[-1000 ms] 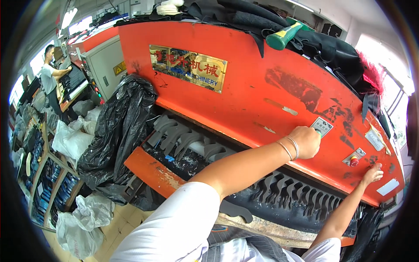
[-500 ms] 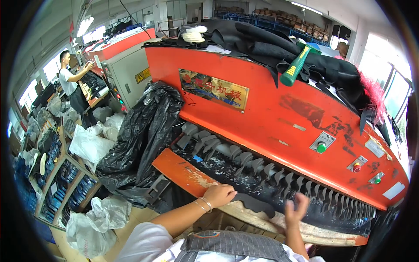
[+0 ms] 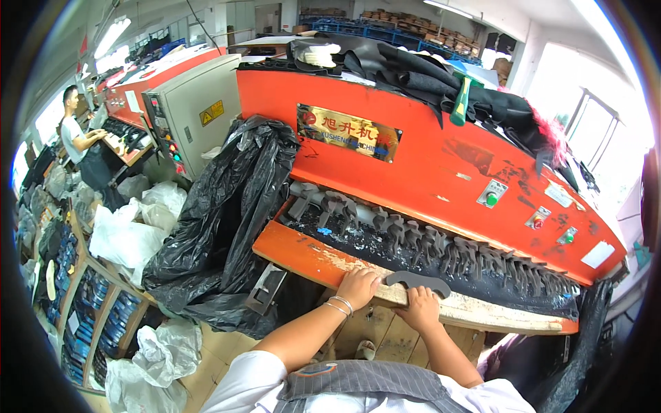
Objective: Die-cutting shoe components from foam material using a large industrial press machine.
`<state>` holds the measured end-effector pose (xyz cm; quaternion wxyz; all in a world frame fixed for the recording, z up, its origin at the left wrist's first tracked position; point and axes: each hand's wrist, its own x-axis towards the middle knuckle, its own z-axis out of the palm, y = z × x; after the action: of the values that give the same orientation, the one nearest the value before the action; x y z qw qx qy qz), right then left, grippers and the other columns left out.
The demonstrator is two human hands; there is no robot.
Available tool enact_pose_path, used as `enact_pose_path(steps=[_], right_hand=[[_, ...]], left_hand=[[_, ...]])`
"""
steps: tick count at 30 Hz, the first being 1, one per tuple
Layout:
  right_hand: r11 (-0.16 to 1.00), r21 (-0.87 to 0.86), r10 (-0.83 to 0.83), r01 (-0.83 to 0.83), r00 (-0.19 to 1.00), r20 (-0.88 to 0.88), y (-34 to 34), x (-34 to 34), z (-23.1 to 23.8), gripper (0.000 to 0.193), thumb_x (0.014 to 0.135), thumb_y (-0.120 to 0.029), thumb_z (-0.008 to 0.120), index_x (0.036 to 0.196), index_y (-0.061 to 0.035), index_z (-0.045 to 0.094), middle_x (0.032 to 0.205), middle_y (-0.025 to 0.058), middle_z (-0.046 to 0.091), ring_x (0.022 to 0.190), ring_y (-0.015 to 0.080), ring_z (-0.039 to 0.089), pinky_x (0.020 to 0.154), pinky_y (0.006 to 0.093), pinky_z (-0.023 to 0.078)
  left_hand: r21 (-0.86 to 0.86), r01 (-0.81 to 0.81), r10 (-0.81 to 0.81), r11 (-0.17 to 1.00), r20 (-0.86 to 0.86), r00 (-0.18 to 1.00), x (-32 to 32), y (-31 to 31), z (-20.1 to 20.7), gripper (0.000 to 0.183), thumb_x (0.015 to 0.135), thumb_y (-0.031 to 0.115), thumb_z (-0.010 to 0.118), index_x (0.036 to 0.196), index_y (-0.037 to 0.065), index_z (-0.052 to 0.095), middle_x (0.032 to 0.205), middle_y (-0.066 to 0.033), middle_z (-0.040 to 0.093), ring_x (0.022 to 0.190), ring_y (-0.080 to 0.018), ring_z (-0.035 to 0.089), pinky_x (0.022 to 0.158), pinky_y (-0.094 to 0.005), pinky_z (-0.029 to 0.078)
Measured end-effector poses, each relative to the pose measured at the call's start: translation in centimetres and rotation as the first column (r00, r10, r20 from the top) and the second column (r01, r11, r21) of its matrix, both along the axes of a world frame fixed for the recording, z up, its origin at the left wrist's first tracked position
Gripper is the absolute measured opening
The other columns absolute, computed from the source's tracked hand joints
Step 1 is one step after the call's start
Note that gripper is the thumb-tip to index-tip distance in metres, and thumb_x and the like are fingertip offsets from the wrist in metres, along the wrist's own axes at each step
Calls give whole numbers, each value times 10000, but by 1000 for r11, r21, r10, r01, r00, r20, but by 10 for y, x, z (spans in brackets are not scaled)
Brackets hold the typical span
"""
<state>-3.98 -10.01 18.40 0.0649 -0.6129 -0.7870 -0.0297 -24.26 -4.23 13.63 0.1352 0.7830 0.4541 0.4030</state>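
A curved dark-grey foam-like piece (image 3: 418,278) lies along the pale, worn front ledge (image 3: 482,315) of a red machine. My left hand (image 3: 359,288), with bangles at the wrist, has its fingers curled together at the piece's left end. Beside it, my right hand (image 3: 421,308) has bent fingers closed over the piece's lower edge. Both palms face down and my fingertips are partly hidden. Behind the ledge, a row of similar grey curved pieces (image 3: 430,241) hangs over a black bed flecked with white scraps.
Green and red buttons (image 3: 538,222) sit on the red front panel (image 3: 441,165). On top lie black sheets, white gloves (image 3: 317,55) and a green-handled tool (image 3: 460,103). Black plastic (image 3: 220,206) and a rack (image 3: 103,310) stand left. Another person (image 3: 81,141) works at a far-left machine.
My right hand has come down from a raised, open pose onto the curved piece. My left hand stays at its left end. The view has shifted, and the far person's hands are lower.
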Motion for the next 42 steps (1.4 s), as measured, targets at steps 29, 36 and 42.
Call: enact_pose_path(steps=[29, 36, 42], right_hand=[[680, -712, 125, -176, 984, -124, 73, 8, 75, 464, 744, -476, 731, 955, -64, 701, 908, 153, 688, 869, 312, 664, 776, 403, 515], [905, -10, 356, -425, 771, -528, 260, -65, 80, 274, 843, -290, 649, 914, -27, 682, 918, 189, 648, 892, 385, 621, 797, 429, 495], [780, -606, 242, -156, 968, 63, 380, -147, 92, 316, 759, -321, 703, 935, -60, 712, 943, 150, 694, 892, 298, 674, 754, 395, 537]], left_hand=[[-444, 117, -148, 888, -37, 988, -32, 51, 55, 229, 824, 265, 643, 747, 51, 670, 785, -158, 642, 775, -361, 610, 718, -439, 488], [139, -393, 411, 909, -143, 900, -73, 202, 61, 168, 788, 239, 713, 886, 107, 677, 1057, -80, 637, 1015, -304, 554, 883, -423, 427], [79, -191, 206, 979, -399, 893, -93, 234, 47, 169, 802, 218, 690, 819, 59, 634, 943, -66, 633, 938, -297, 539, 802, -420, 412]])
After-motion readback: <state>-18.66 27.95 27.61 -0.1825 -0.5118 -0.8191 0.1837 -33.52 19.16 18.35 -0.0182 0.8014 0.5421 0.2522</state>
